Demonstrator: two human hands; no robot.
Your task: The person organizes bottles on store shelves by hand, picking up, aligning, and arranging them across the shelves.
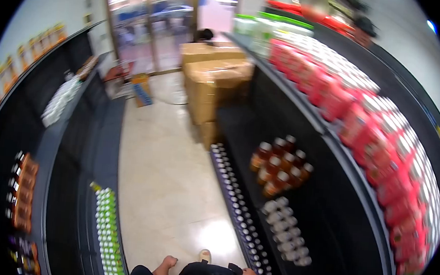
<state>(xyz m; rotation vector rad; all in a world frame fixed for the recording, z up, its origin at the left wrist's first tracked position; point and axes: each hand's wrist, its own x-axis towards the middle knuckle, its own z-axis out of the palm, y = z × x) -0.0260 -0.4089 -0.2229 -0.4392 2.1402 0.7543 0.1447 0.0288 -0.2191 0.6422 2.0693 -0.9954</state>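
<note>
My left hand [170, 261] hangs low beside my body over the tiled floor, with its fingers curled in and nothing showing in it. Close against my dark clothing on the other side is my right hand [248, 274]; its fingers are blurred and partly hidden. Neither hand touches any goods. Rows of green-and-white bottles [105, 227] stand on the low shelf to the left. White-capped bottles [236, 195] line the bottom right shelf, the nearest goods to my right hand. A shoe [204, 255] shows on the floor ahead of me.
Large taped cardboard boxes [220, 73] stand at the aisle's far end, a person's dark hair [205, 35] behind them. Amber bottles [279, 168] and white-topped containers [287, 231] sit on the right shelf. Pink packs [356, 117] fill the upper shelf. Glass doors [151, 23] are beyond.
</note>
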